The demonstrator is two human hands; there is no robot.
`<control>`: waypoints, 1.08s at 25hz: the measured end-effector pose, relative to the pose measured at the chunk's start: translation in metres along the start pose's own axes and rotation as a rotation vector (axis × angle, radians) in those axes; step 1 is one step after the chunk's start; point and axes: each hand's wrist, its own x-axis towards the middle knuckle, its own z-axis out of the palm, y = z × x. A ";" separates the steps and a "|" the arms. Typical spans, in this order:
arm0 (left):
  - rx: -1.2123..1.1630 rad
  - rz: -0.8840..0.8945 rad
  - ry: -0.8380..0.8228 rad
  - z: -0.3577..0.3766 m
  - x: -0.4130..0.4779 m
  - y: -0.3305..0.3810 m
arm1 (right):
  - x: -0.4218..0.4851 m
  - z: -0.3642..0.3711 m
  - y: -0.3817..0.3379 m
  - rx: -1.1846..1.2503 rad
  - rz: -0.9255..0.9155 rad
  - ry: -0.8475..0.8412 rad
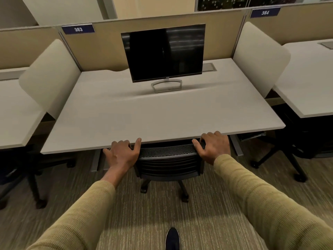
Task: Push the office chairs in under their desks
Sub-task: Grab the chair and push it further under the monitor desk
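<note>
A black mesh-backed office chair [169,159] stands at the front edge of the white desk [162,116] labelled 383. Its seat is hidden under the desktop; only the backrest, two base legs and casters show. My left hand [122,154] grips the left top corner of the backrest, fingers curled over the rim. My right hand [214,147] holds the right top corner the same way. Both hands touch or nearly touch the desk's front edge.
A dark monitor [164,53] stands at the back of the desk. Beige divider screens [50,78] flank it. Neighbouring desks [311,78] lie left and right, each with a black chair [34,170] partly under it. My dark shoe [172,239] is on the striped carpet.
</note>
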 end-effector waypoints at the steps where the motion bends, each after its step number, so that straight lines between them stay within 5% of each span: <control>1: -0.001 0.001 -0.007 0.001 0.007 0.004 | 0.008 0.001 0.002 -0.004 -0.004 -0.004; 15: -0.011 -0.031 -0.024 0.009 0.035 0.022 | 0.050 0.008 0.017 -0.019 0.002 -0.035; 27: 0.006 0.069 -0.081 0.013 -0.018 0.096 | -0.035 0.002 0.049 0.187 -0.007 -0.084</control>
